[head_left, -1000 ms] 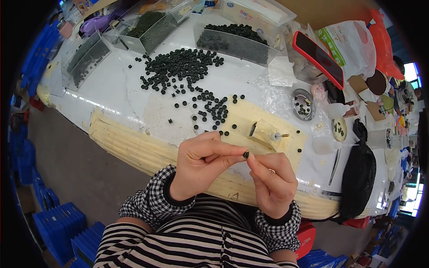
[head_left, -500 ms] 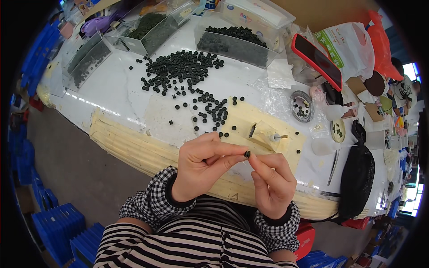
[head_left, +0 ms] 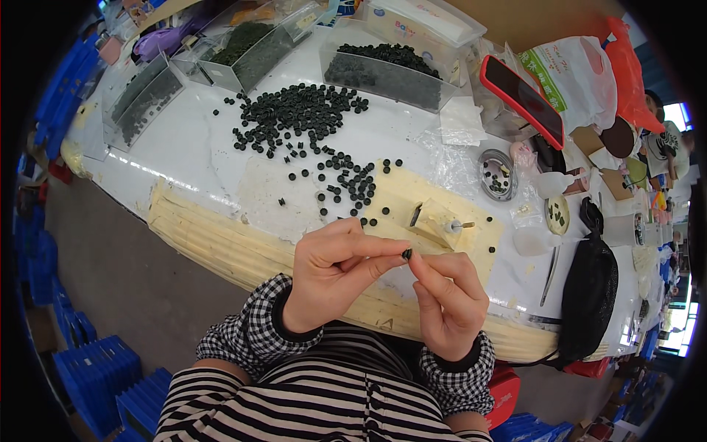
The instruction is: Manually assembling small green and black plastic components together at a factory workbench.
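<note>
Part: mostly covered by the left hand and right hand; form too small to tell.
Worktop: near edge partly hidden behind both hands.
Dish, toward the worktop's right edge: pieces inside too small to tell.
Shirt: cut off by the lower picture edge.
Person, beyond the right edge: blurred.

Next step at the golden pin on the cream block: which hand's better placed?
Right, probably. The right hand sits closer to the golden pin; the left hand is farther left. Both have fingertips at the small black piece, so neither looks free.
</note>
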A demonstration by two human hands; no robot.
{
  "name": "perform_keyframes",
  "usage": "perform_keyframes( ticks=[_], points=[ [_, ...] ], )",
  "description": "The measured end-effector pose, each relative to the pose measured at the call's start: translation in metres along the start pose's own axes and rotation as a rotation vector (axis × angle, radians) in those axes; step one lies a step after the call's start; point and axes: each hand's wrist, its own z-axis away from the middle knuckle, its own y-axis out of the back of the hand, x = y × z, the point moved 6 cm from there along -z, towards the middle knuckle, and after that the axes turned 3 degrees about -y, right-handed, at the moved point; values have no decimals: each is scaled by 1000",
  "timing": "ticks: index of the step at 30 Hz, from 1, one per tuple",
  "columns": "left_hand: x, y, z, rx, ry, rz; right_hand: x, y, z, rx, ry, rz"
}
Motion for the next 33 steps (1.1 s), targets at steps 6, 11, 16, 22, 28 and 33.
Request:
perform_keyframes(
  ticks=[6,11,16,22,28,33],
  points=[
    [0,0,1,5,-10,-5,-1,0,-1,-28,6,24],
    [-1,0,2,4,-9,-5,-1,1,-3,-17,40,55],
    [0,1,1,3,-4,-18,0,0,-3,-11,23,55],
    [-4,0,1,22,71,48,-2,0,-3,26,9,42],
    [-1,0,0,1,9,2,-1,1,-2,38,8,48],
    [-1,0,0,1,6,-8,-1,1,-2,38,16,53]
  ],
)
